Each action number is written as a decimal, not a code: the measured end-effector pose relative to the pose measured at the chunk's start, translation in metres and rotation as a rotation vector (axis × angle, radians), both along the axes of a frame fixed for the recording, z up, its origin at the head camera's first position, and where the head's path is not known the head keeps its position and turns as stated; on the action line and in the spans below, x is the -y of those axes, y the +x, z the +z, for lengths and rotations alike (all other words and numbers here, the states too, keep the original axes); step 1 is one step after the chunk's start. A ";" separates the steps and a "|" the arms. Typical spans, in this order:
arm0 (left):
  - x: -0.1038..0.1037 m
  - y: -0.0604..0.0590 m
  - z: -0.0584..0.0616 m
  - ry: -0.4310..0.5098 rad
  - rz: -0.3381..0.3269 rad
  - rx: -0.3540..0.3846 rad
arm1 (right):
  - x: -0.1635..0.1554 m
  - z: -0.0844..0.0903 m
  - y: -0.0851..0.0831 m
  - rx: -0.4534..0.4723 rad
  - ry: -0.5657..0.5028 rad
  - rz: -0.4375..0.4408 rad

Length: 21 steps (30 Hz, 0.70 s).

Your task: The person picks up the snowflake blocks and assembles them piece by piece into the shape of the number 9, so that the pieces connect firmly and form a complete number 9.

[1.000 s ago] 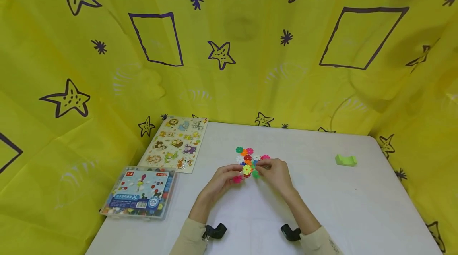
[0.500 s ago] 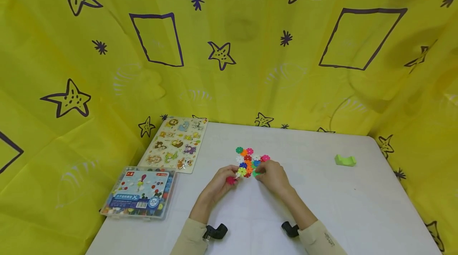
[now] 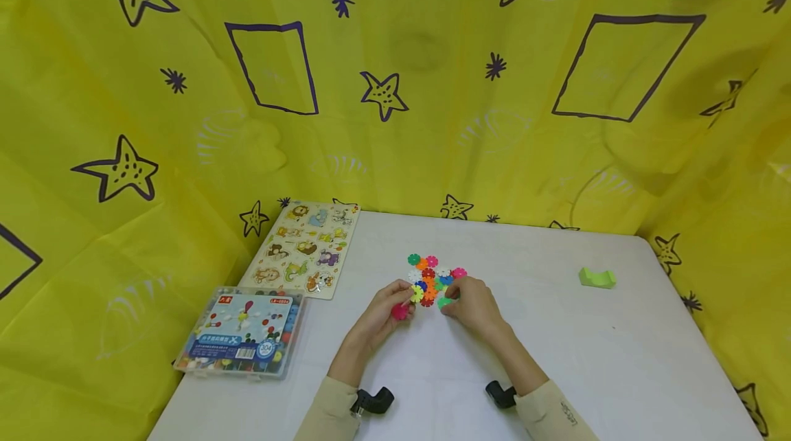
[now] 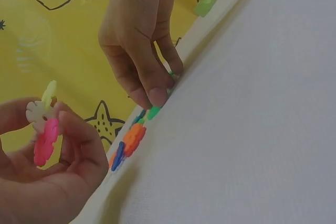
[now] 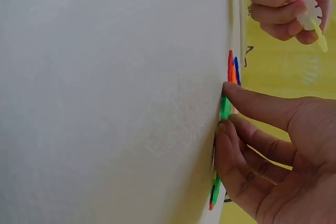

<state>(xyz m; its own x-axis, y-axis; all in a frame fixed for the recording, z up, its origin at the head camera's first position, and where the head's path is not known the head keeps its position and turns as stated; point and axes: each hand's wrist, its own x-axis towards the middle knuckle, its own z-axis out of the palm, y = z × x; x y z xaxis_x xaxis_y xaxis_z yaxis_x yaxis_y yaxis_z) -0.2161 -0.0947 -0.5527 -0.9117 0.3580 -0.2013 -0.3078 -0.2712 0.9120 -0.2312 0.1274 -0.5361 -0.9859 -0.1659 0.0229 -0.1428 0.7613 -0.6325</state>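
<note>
— Snowflake-shaped plastic discs of many colours (image 3: pixel 430 275), where do they lie?

— They lie in one flat joined cluster on the white table (image 3: pixel 556 358), between the two hands and a little beyond the fingertips.

— What does the left hand (image 3: pixel 384 309) hold?

— It pinches a small lifted group: a pink disc (image 4: pixel 45 141), a white disc (image 4: pixel 38 113) and a pale yellow disc (image 4: pixel 50 93) joined together, with thumb and fingers curled around them. This group is just beside the cluster, apart from it.

— And the right hand (image 3: pixel 472 302)?

— Its thumb and fingers are closed on a green disc (image 5: pixel 224 107) at the near edge of the cluster, low on the table. Orange and blue discs (image 4: pixel 128 142) lie just beyond this grip.
</note>
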 end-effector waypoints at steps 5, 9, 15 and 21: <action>-0.001 0.000 0.001 -0.123 0.058 -0.050 | 0.000 0.000 0.001 0.030 -0.038 0.007; -0.001 0.001 0.001 -0.162 0.103 -0.045 | -0.002 -0.003 0.002 0.033 -0.129 0.012; 0.000 0.003 0.001 -0.199 0.155 -0.056 | -0.005 -0.003 0.004 0.012 -0.243 0.015; 0.000 0.003 -0.002 -0.216 0.181 -0.081 | -0.006 0.005 0.005 -0.008 -0.430 0.088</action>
<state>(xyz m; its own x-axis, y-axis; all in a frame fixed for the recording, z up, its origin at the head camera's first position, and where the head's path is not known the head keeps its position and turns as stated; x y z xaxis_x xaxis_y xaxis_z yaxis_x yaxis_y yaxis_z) -0.2135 -0.0945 -0.5548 -0.9732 0.1447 -0.1789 -0.1958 -0.1121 0.9742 -0.2260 0.1332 -0.5313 -0.9679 -0.2232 0.1158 -0.2016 0.4137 -0.8878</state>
